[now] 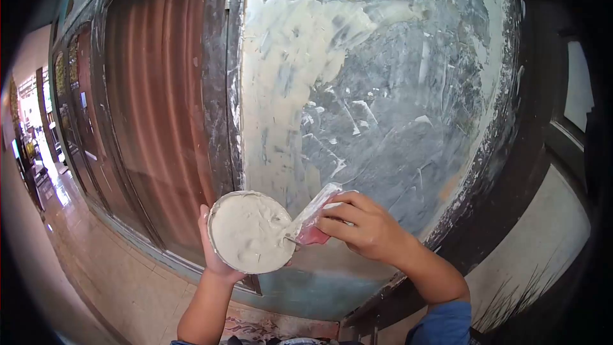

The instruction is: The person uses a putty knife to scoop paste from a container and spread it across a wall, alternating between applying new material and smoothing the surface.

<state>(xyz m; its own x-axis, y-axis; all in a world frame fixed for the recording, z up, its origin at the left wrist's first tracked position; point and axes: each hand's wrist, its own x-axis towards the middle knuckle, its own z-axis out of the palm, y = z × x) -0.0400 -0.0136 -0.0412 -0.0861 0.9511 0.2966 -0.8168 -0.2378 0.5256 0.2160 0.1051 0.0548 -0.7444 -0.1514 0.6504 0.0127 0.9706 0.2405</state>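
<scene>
A round tub of whitish paste (250,231) rests in my left hand (215,252), whose fingers wrap round its side from below. My right hand (365,227) is closed on a flat scraper (314,212) with a pinkish-red part and paste smeared along it. The scraper's lower edge is at the right rim of the tub. Behind both hands stands a grey wall panel (396,128), with cream paste spread over its left side and top and thin white streaks in the middle.
Left of the panel is a glass window (159,102) with a reddish-brown curtain behind it. A dark frame (533,121) runs down the right side. Shiny floor tiles (128,262) lie at lower left, and a patterned surface (281,324) shows at the bottom.
</scene>
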